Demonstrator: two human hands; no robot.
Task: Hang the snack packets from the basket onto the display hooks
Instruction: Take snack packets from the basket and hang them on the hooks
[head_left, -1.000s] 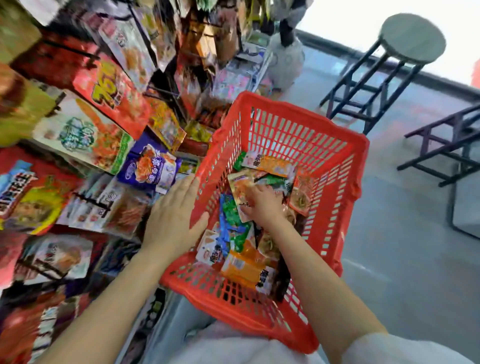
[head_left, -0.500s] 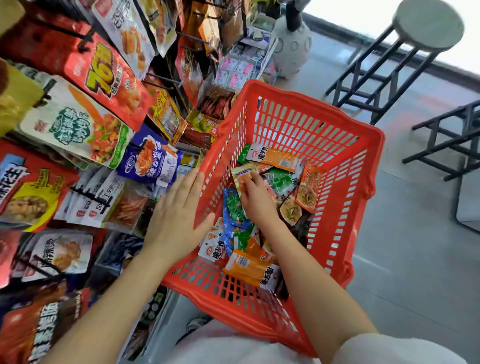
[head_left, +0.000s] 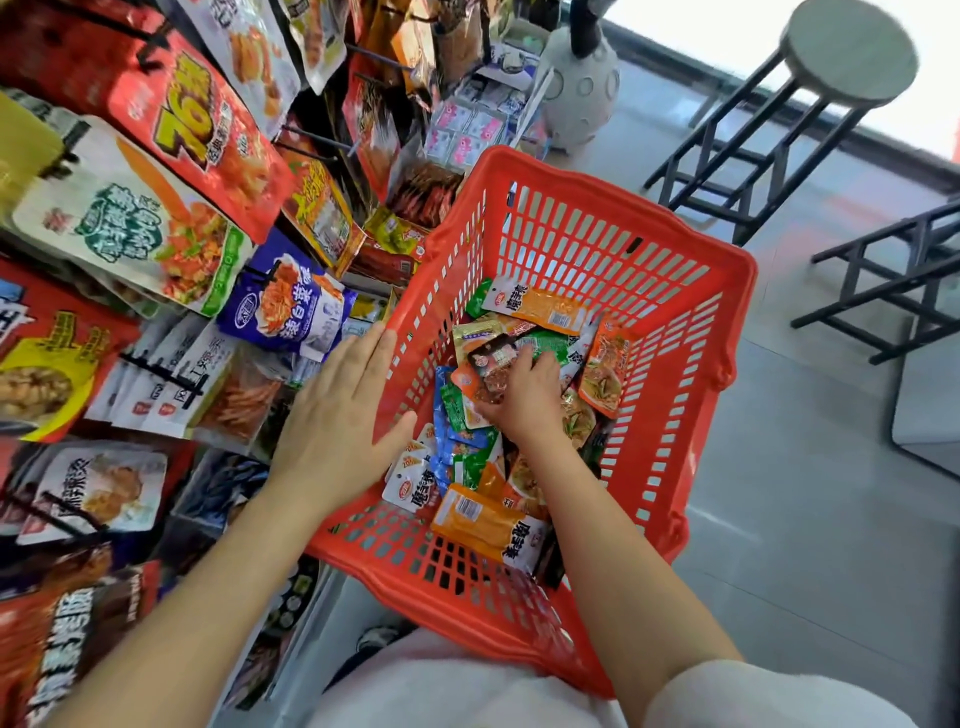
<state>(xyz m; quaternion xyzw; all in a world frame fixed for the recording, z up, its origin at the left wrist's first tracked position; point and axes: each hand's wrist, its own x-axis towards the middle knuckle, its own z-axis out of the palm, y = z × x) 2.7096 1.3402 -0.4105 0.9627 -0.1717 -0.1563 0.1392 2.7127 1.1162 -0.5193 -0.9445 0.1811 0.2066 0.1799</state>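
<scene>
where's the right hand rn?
Head view, centre: the right hand is down inside the red basket, gripping a brown snack packet; the left hand rests on the basket's left rim.

Camera count: one view only, so no overlap with another.
Position: worn on the person's head, above the red slotted plastic basket (head_left: 675, 332).
Direction: forward and steeply down; both forearms enter from the bottom edge.
Nearness: close; the basket fills the middle, left hand (head_left: 332, 415) at its left rim, right hand (head_left: 524, 395) inside.
Left side: rack of hanging printed snack packets (head_left: 171, 156).
Upper right: grey floor (head_left: 779, 519) and round grey-topped stool (head_left: 849, 49), edges bent by the wide lens.
</scene>
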